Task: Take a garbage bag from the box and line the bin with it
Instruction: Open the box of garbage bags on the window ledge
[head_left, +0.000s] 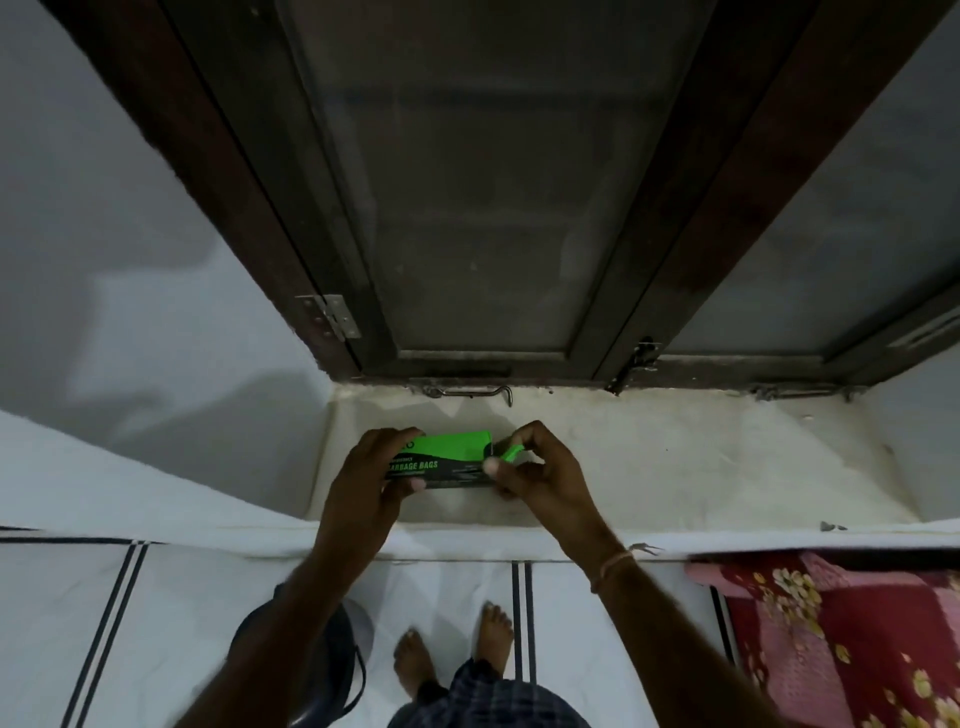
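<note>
1. The garbage bag box (451, 461) is a small, long carton – bright green on its upper part, black below, with "GARBAGE BAGS" printed in pale letters on the black band. It is held level over a pale window ledge, its long side running left to right and its printed face turned toward the camera. Its left end is covered by a hand; at its right end a green flap (508, 455) stands out from the carton.

2. The bin (332, 660) is dark and round – it stands on the floor below the ledge, largely hidden behind a forearm.
</note>
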